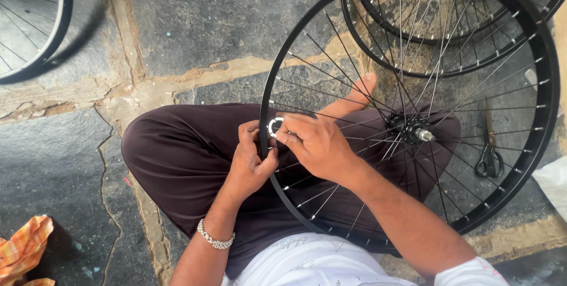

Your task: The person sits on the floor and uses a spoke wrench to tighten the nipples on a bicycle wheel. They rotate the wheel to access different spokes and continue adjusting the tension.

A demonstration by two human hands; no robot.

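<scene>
A black spoked bicycle wheel rests over my crossed legs, its hub above my right knee. My left hand grips the rim at its left side, thumb hooked over the edge. My right hand reaches through the spokes and pinches a small round silver tool against the rim, right beside my left hand's fingers. The two hands touch at the rim.
More black wheels lie on the stone floor behind the one on my lap, and another rim sits at the top left. Dark pliers lie on the floor at right. An orange checked cloth is at bottom left.
</scene>
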